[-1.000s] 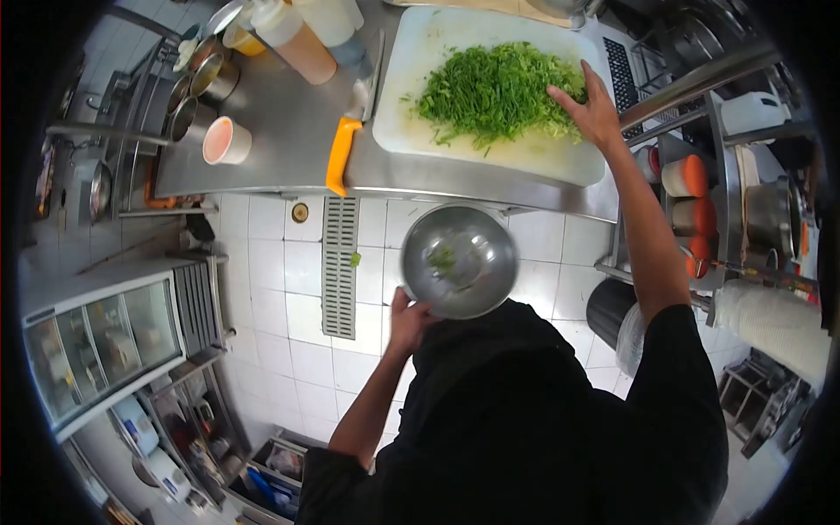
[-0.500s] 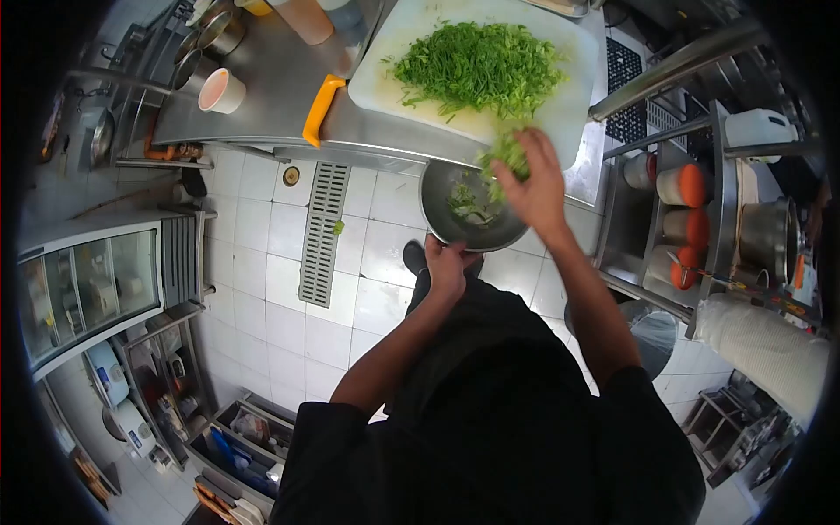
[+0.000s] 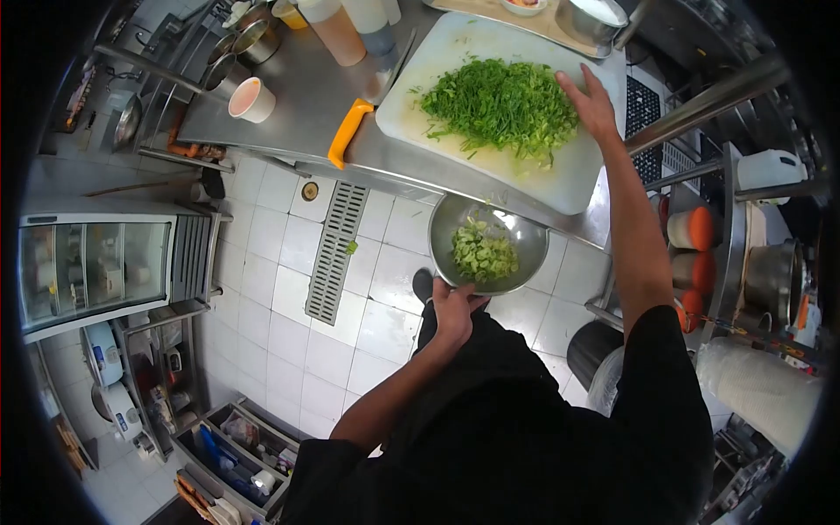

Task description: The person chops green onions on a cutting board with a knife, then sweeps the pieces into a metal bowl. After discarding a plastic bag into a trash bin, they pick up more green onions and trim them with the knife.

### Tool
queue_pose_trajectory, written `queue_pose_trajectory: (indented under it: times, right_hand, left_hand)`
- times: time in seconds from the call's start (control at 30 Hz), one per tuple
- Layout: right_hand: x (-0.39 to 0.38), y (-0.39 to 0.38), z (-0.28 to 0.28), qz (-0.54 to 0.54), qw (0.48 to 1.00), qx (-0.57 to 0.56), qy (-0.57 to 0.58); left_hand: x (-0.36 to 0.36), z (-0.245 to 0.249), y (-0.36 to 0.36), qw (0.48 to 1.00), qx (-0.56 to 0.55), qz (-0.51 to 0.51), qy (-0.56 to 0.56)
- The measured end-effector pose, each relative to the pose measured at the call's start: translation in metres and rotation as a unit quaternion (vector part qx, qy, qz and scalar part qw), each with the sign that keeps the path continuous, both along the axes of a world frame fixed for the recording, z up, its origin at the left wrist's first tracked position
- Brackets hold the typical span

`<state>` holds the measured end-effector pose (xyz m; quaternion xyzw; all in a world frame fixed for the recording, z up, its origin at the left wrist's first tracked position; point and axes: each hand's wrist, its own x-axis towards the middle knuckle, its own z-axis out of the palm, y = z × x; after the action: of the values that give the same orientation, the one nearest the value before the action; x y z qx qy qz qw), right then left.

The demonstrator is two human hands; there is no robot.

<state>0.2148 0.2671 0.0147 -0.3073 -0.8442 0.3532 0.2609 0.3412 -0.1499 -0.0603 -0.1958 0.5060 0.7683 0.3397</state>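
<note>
My left hand (image 3: 454, 312) grips the near rim of a steel mixing bowl (image 3: 535, 254), held just below the counter's front edge. Pale green chopped greens (image 3: 484, 250) lie in the bottom of the bowl. On the white cutting board (image 3: 411, 122) is a large heap of finely chopped green leaves (image 3: 503, 105). At the heap's right end is my right hand (image 3: 591, 101), its fingers spread and nothing held in them. A knife with an orange handle (image 3: 351, 133) lies left of the board, its blade pointing away.
A white cup (image 3: 251, 101) and squeeze bottles (image 3: 332, 33) stand on the steel counter (image 3: 297, 114). Behind the board is a tray with a metal pot (image 3: 592, 19). A thick metal rail (image 3: 709, 101) runs on the right. A drain grate (image 3: 337, 254) is set in the tiled floor.
My right hand let a clump of greens drop into the bowl and moved up to the right end of the heap. The bowl holds more greens; my left hand still grips it.
</note>
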Motion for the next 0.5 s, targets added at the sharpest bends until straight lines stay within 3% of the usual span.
queue_pose_trajectory:
  times: [0.03,0.13,0.17,0.5]
  right_hand:
    - [0.0,-0.007,0.0,0.027,0.999,-0.034,-0.021]
    - [0.014,-0.051,-0.005,0.133,0.991,0.002,-0.012]
    - [0.021,-0.064,-0.004,0.1,0.993,0.055,-0.041]
    - [0.108,-0.217,0.007,0.104,0.991,0.08,0.013]
  left_hand:
    - [-0.001,0.0,0.003,1.0,-0.007,-0.004,0.003]
    - [-0.002,-0.001,0.008,1.0,0.002,-0.005,-0.01]
    - [-0.005,0.0,0.011,1.0,0.005,-0.002,-0.014]
    - [-0.01,0.014,0.016,1.0,0.007,0.016,-0.02]
